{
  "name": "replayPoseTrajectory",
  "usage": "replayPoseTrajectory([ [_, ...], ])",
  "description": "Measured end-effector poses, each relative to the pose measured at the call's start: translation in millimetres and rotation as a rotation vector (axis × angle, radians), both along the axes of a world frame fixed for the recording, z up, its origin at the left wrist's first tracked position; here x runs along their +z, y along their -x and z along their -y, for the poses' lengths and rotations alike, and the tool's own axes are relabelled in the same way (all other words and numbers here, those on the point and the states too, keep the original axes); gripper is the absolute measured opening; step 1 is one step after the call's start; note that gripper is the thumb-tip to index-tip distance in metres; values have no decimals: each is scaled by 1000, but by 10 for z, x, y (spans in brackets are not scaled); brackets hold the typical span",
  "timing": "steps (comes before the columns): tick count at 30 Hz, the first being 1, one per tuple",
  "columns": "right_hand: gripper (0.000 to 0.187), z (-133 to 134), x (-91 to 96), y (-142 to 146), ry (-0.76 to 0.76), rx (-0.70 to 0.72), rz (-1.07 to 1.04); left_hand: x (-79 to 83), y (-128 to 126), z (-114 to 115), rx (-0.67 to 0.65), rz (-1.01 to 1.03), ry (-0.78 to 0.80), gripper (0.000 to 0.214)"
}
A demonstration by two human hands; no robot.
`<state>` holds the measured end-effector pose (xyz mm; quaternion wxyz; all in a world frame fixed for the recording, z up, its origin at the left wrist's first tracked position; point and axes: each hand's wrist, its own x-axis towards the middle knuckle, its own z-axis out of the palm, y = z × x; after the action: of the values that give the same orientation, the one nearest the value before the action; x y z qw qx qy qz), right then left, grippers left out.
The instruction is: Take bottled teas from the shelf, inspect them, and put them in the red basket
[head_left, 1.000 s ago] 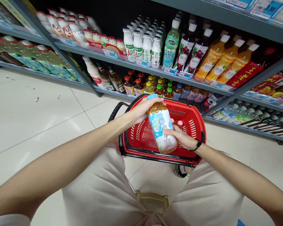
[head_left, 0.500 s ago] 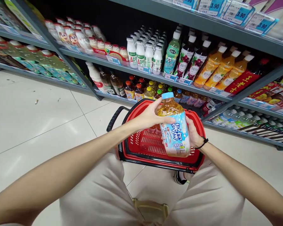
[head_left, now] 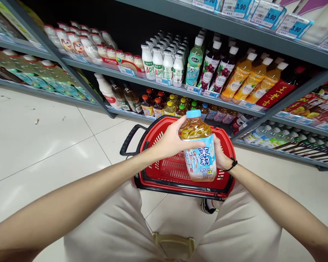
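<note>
Both hands hold a large tea bottle [head_left: 200, 160] with a light-blue cap, amber liquid and a blue-and-white label, tilted with its label toward me. My left hand [head_left: 173, 140] is closed on its upper left side, the fingers behind and one digit lying across the label. My right hand [head_left: 221, 154], with a black band at the wrist, grips the bottle's right side; most of its fingers are hidden behind. Below the bottle is a red shopping basket [head_left: 164, 182] with a black rim, standing between my knees. Bottle and hands hide part of its inside.
Ahead stand grey shelves [head_left: 164, 89] with white milk drink bottles [head_left: 157, 62], orange juice bottles [head_left: 240, 78] and small bottles [head_left: 169, 108] on the lowest level. The basket's black handle [head_left: 128, 140] sticks out left. A stool frame [head_left: 173, 239] shows between my legs, above a tiled floor [head_left: 57, 145].
The view has shifted slightly, so shelves and basket sit a little further left. Both hands keep hold of the tea bottle, which is turned a little more upright.
</note>
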<state>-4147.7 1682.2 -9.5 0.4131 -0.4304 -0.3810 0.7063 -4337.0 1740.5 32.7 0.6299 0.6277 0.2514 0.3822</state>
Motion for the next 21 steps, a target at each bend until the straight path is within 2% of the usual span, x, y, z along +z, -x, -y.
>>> replayPoseTrajectory([
  [4, 102, 25, -23, -34, -3, -4, 50, -21, 23, 52, 21, -42, -102, 81],
  [9, 104, 48, -30, -58, -41, -24, 122, 79, 75, 135, 82, -187, -397, 82],
  [11, 107, 48, -24, -73, -67, -26, 154, 108, 88, 161, 113, -205, -463, 83],
  [17, 110, 35, -42, -134, -118, -103, 272, 81, 105, 201, 127, -222, -501, 83],
  [21, 115, 34, -44, -115, -158, -125, 268, 50, 116, 203, 128, -226, -523, 85],
])
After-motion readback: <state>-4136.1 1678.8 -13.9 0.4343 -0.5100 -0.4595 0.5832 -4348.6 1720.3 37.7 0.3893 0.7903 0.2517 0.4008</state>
